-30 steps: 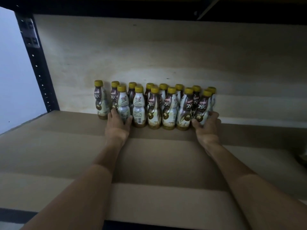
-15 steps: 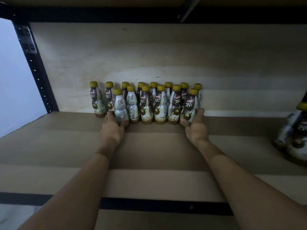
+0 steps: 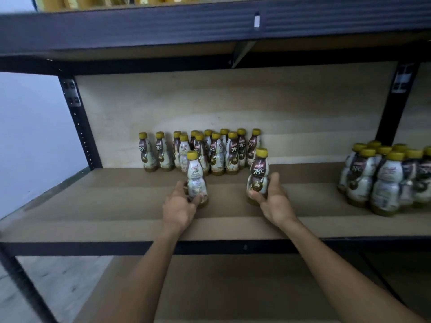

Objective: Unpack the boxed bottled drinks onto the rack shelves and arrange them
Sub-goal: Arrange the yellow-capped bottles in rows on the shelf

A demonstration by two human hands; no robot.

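Moved: both grips drawn back from the row's ends since 0.5 s ago, each w/ one bottle pulled toward shelf front; front row down from 6 to 4; view wider, more rack in sight.
Left grip (image 3: 178,206): clamped low on left bottle (image 3: 196,176), thumb across the base, fingers behind; bottle upright, pale label side to cam.
Right grip (image 3: 274,202): clamped on lower half of right bottle (image 3: 257,176), thumb at front near base, fingers round its right side; upright, "78°C" print to cam.
Held pair: well apart from each other, in front of back group, abt mid-depth on shelf (image 3: 105,206); can't tell if bases touch the board.
Back group (image 3: 217,152): 12 btls, yellow caps, against rear panel (image 3: 303,108), left of centre; 8 in rear row, 4 in front; two leftmost w/ small gaps.
Right group (image 3: 384,180): same btls, packed tight at shelf's right end, blurred; count unclear.
Rack: dark post (image 3: 79,127) rear left, another rear right, dark beam (image 3: 140,26) above.
Below: lower board (image 3: 233,287); pale floor (image 3: 58,283) bottom left.
Wall (image 3: 30,136): pale, left of rack.
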